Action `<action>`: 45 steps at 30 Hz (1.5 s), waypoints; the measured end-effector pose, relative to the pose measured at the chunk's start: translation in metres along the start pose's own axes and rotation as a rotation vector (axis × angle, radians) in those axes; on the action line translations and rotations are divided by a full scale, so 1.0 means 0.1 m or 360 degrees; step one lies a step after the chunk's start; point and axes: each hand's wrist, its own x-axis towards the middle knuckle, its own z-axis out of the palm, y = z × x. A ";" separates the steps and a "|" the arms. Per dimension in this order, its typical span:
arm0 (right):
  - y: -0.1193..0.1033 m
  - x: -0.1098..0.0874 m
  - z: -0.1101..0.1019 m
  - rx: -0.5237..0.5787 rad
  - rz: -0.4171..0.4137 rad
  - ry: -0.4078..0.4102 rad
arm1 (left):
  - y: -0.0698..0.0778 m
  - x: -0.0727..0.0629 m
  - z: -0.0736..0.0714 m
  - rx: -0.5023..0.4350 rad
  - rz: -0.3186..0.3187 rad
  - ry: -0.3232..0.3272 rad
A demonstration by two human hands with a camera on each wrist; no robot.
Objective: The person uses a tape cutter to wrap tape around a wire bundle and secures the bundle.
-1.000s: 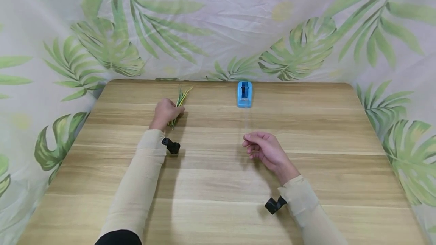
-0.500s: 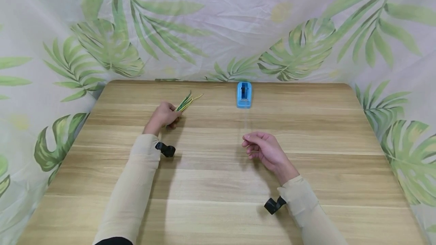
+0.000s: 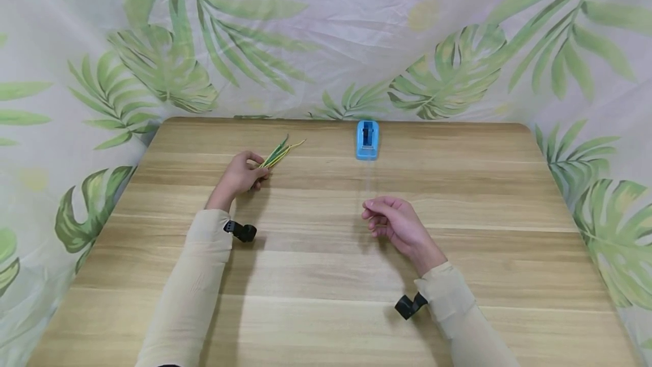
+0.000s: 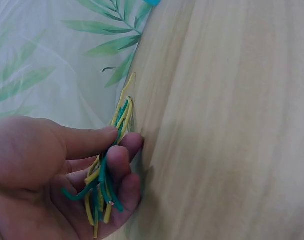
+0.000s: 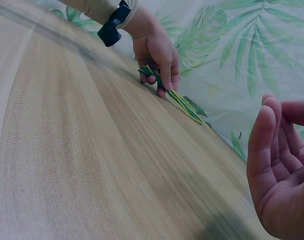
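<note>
In the left of the head view, a bundle of green and yellow wires (image 3: 277, 156) is being pinched between the thumb and curled fingers of the left hand (image 3: 239, 175), its ends splaying unevenly on both sides of the grip. Right of centre, the near end of a clear tape strip (image 3: 368, 180) is apparently being pinched by the right hand (image 3: 399, 224), thumb and forefinger tips meeting and the other fingers curling loosely; how firmly cannot be told. The strip is running up to a blue tape dispenser (image 3: 367, 140), which is standing near the far edge of the desk (image 3: 316, 276) at upper centre. Since the dispenser is not being steadied by either hand, it could be dragged or tipped by a hard pull. The strip, being thin and probably sticky, could be folded onto itself or stuck to the fingertips if it were slackened or twisted. As the wires are being gripped at one place only, single strands could be lost if the pinch were loosened.
</note>
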 end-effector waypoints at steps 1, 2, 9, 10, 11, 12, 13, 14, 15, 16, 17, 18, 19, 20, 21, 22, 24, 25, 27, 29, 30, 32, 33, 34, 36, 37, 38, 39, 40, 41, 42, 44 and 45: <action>0.00 0.00 0.00 0.0001 0.0001 0.0001 | -0.01 0.00 0.00 -0.0001 0.0021 0.0015; 0.00 0.00 0.00 0.0002 0.0001 0.0002 | -0.02 -0.01 0.01 -0.0002 0.0039 0.0033; 0.01 0.00 0.00 0.0004 0.0002 0.0003 | -0.07 -0.04 0.03 0.0004 0.0148 0.0128; 0.01 0.00 0.00 0.0005 0.0001 0.0003 | -0.07 -0.05 0.03 -0.0002 0.0164 0.0139; 0.01 0.00 0.00 0.0005 0.0002 0.0005 | -0.08 -0.05 0.04 -0.0007 0.0186 0.0149; 0.01 -0.01 0.00 0.0007 0.0001 0.0005 | -0.09 -0.05 0.04 -0.0014 0.0200 0.0163; 0.00 -0.01 0.00 0.0007 0.0001 0.0005 | -0.09 -0.06 0.04 -0.0018 0.0214 0.0174; 0.00 -0.01 0.01 0.0005 0.0001 0.0005 | -0.10 -0.06 0.04 -0.0019 0.0224 0.0188; 0.00 -0.01 0.01 0.0005 0.0000 0.0004 | -0.10 -0.07 0.04 -0.0020 0.0233 0.0199; 0.00 -0.01 0.01 0.0004 0.0000 0.0002 | -0.10 -0.08 0.04 -0.0023 0.0237 0.0206; 0.00 -0.01 0.01 0.0003 -0.0002 0.0000 | -0.09 -0.09 0.04 -0.0018 0.0241 0.0212; 0.00 -0.01 0.01 0.0001 -0.0003 -0.0003 | -0.09 -0.09 0.04 -0.0015 0.0238 0.0219; 0.00 -0.01 0.01 -0.0001 -0.0004 -0.0005 | -0.09 -0.10 0.04 -0.0007 0.0241 0.0221; 0.00 -0.01 0.01 -0.0004 -0.0005 -0.0007 | -0.09 -0.11 0.04 0.0003 0.0244 0.0221; 0.00 -0.01 0.01 -0.0004 -0.0006 -0.0008 | -0.09 -0.11 0.04 0.0015 0.0245 0.0221; 0.00 -0.01 0.01 -0.0004 -0.0005 -0.0009 | -0.08 -0.12 0.04 0.0025 0.0244 0.0221; -0.01 0.00 0.01 -0.0005 -0.0004 -0.0007 | -0.08 -0.12 0.04 0.0042 0.0244 0.0215; -0.01 0.00 0.01 -0.0007 -0.0003 -0.0006 | -0.08 -0.13 0.04 0.0052 0.0247 0.0210; -0.01 0.00 0.02 -0.0012 -0.0004 -0.0001 | -0.07 -0.15 0.05 0.0063 0.0250 0.0193; -0.02 0.00 0.02 -0.0018 -0.0007 0.0002 | -0.06 -0.17 0.06 0.0056 0.0261 0.0170; -0.02 0.00 0.02 -0.0022 -0.0008 0.0005 | -0.05 -0.19 0.06 0.0050 0.0270 0.0159; -0.03 0.00 0.01 -0.0025 -0.0011 0.0008 | -0.04 -0.21 0.09 0.0029 0.0292 0.0134; -0.03 0.00 0.01 -0.0026 -0.0012 0.0007 | -0.03 -0.23 0.10 0.0019 0.0303 0.0127; -0.03 0.00 0.01 -0.0026 -0.0012 0.0003 | -0.02 -0.24 0.11 0.0015 0.0317 0.0120; -0.04 0.00 0.01 -0.0026 -0.0014 0.0001 | 0.00 -0.26 0.15 0.0022 0.0345 0.0108; -0.04 0.01 0.01 -0.0024 -0.0016 -0.0002 | 0.01 -0.27 0.16 0.0037 0.0359 0.0102; -0.04 0.00 0.01 -0.0023 -0.0017 -0.0004 | 0.02 -0.28 0.18 0.0063 0.0378 0.0097; -0.05 0.00 0.02 -0.0021 -0.0016 -0.0005 | 0.03 -0.29 0.20 0.0078 0.0387 0.0089; -0.05 0.00 0.02 -0.0018 -0.0016 -0.0004 | 0.04 -0.29 0.22 0.0094 0.0400 0.0075; -0.05 0.00 0.03 -0.0015 -0.0018 -0.0003 | 0.05 -0.30 0.23 0.0105 0.0414 0.0058; -0.06 0.00 0.03 -0.0008 -0.0018 -0.0003 | 0.07 -0.31 0.25 0.0116 0.0430 0.0032; -0.07 -0.01 0.03 -0.0004 -0.0021 -0.0005 | 0.10 -0.32 0.29 0.0108 0.0455 -0.0024; -0.07 -0.01 0.03 -0.0002 -0.0023 -0.0005 | 0.11 -0.33 0.31 0.0095 0.0470 -0.0058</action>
